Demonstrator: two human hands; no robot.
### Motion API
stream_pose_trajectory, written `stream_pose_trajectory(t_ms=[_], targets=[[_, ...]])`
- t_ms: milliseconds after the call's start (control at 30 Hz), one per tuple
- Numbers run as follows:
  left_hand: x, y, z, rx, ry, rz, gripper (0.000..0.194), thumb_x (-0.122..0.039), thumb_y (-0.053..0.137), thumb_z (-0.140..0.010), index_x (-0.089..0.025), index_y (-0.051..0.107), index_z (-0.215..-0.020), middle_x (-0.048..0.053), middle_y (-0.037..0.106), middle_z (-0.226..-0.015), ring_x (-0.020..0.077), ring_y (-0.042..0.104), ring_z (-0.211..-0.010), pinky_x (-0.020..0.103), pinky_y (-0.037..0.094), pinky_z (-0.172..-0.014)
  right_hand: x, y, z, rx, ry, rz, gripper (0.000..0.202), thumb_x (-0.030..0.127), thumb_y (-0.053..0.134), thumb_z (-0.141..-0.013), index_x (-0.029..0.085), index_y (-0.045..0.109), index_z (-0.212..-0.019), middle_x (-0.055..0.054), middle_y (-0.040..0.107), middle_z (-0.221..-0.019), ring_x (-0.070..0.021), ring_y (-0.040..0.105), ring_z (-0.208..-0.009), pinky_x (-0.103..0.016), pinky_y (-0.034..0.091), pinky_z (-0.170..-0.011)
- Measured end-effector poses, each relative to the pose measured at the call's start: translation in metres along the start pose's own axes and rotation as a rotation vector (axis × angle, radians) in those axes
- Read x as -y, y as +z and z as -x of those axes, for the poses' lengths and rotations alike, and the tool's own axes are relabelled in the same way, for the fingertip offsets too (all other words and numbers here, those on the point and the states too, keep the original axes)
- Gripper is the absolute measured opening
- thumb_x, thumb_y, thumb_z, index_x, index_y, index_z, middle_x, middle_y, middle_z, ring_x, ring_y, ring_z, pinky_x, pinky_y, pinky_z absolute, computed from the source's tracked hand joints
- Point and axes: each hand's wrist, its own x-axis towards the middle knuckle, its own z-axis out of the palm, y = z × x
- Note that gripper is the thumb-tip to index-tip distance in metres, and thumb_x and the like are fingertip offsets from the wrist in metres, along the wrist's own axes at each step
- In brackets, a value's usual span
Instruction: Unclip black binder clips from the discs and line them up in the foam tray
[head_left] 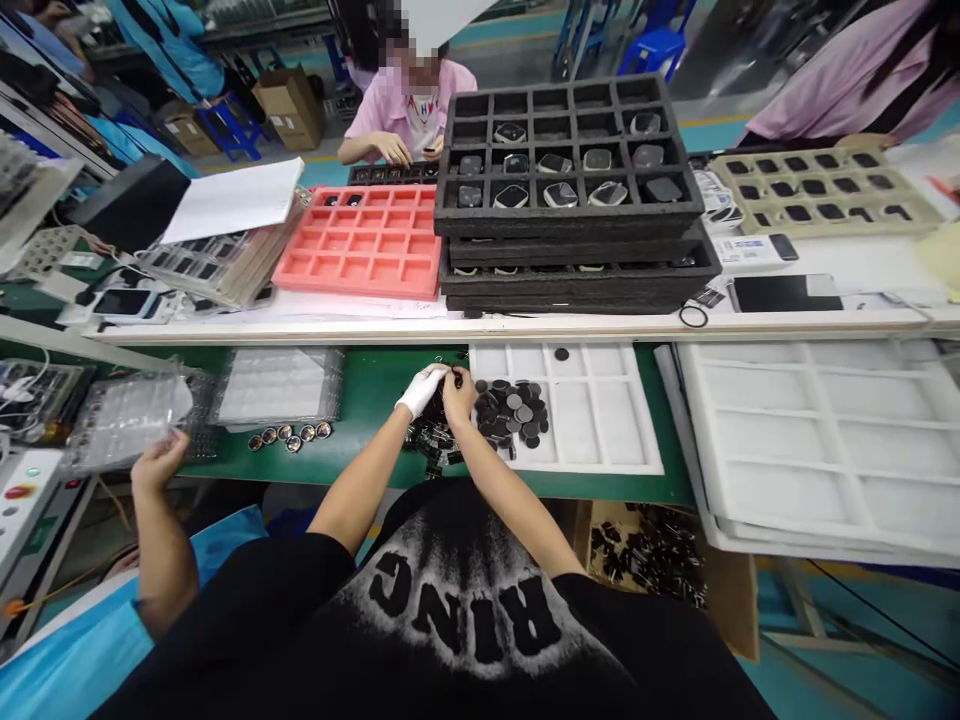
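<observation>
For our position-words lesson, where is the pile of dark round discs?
In the head view, the pile lies at the left of the white gridded tray, beside the right hand.

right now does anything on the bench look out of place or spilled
One dark disc lies alone near the far edge of the white tray, odd because it sits apart from the pile of discs. Nothing looks clearly spilled.
</observation>
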Motion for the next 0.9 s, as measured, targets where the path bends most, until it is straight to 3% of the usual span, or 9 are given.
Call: stream_pose_trajectory(t_ms=[100,267,500,633,733,833,900], targets=[[-0.002,-0.017,0.002,-0.044,-0.028,-0.032,0.038,-0.045,0.065,-0.099,-0.016,0.067,-0.124,0.007,0.069,-0.125,0.0246,0.068,-0.109,0.043,0.061,-0.093,-0.013,-0.001,0.000,0.062,-0.002,-0.003,0.042,0.030,0.054,-0.088,0.019,0.068,-0.126,-0.012,0.069,-0.133,-0.0289,0.059,-0.128,-0.044,0.039,-0.117],[0.002,-0.034,0.000,-0.051,-0.095,-0.084,0.030,-0.044,0.062,-0.101,-0.019,0.069,-0.115,0.004,0.073,-0.110,0.0185,0.071,-0.100,0.037,0.061,-0.088,-0.029,-0.010,0.005,0.129,-0.014,-0.012,0.048,0.037,0.054,-0.091,0.016,0.067,-0.133,-0.015,0.064,-0.141,-0.0298,0.056,-0.135,-0.044,0.039,-0.119],[0.001,-0.037,-0.021,0.070,-0.160,-0.106,0.031,-0.049,0.066,-0.093,-0.020,0.072,-0.104,0.009,0.075,-0.115,0.0207,0.070,-0.110,0.039,0.054,-0.105,-0.031,-0.027,-0.003,0.199,-0.020,-0.038,0.054,0.045,0.055,-0.095,0.020,0.065,-0.142,-0.013,0.058,-0.153,-0.0308,0.050,-0.145,-0.046,0.036,-0.123],[0.004,-0.054,-0.018,0.067,-0.193,-0.086,0.025,-0.048,0.069,-0.083,-0.030,0.072,-0.101,0.007,0.077,-0.107,0.0219,0.070,-0.117,0.035,0.050,-0.110,-0.038,-0.037,-0.006,0.210,-0.022,-0.039,0.051,0.042,0.052,-0.096,0.020,0.067,-0.139,-0.011,0.060,-0.152,-0.0290,0.050,-0.145,-0.046,0.035,-0.124],[0.010,-0.094,-0.003,0.026,-0.209,-0.042,0.026,-0.051,0.062,-0.087,-0.031,0.071,-0.102,0.006,0.077,-0.106,0.0218,0.068,-0.122,0.036,0.049,-0.112,-0.044,-0.044,-0.002,0.199,-0.049,-0.042,0.050,0.042,0.052,-0.095,0.020,0.067,-0.138,-0.010,0.061,-0.151,-0.0286,0.051,-0.145,-0.047,0.033,-0.125],[0.017,-0.155,0.014,-0.031,-0.218,0.040,0.030,-0.051,0.047,-0.097,-0.029,0.068,-0.096,0.003,0.076,-0.096,0.0197,0.070,-0.117,0.037,0.052,-0.107,-0.051,-0.061,0.012,0.201,-0.105,-0.053,0.051,0.046,0.053,-0.095,0.019,0.069,-0.135,-0.012,0.063,-0.148,-0.0288,0.056,-0.140,-0.048,0.037,-0.123],[0.025,-0.197,0.021,-0.063,-0.226,0.102,0.034,-0.048,0.042,-0.102,-0.026,0.065,-0.090,0.000,0.072,-0.083,0.0177,0.073,-0.105,0.038,0.056,-0.101,-0.058,-0.083,0.031,0.228,-0.149,-0.060,0.049,0.049,0.053,-0.095,0.021,0.071,-0.130,-0.012,0.070,-0.138,-0.0282,0.064,-0.130,-0.047,0.045,-0.116]])
